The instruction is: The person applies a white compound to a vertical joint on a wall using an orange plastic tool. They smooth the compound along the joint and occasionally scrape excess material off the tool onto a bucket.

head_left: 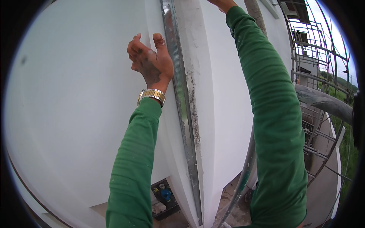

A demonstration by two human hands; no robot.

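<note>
My left hand (153, 62) is raised beside a long metal straightedge or profile (182, 98). Its thumb stands apart from the loosely bent fingers, and nothing shows in it. Grey smears mark the skin, and a silver and gold watch (152, 95) circles the wrist. The heel of this hand lies against or very near the metal edge; which, I cannot tell. The strip runs upright along a wall corner with rough grey plaster (193, 110). My right arm reaches up, and its hand (223, 3) is cut off by the top edge, so its fingers are hidden.
White wall faces (83, 95) flank the corner. A scaffold pipe (247, 167) rises behind my right arm, and another thick pipe (323, 99) crosses at the right. Scaffolding (319, 49) stands beyond, over grass. Far below, a dark tray (167, 207) holds a blue item.
</note>
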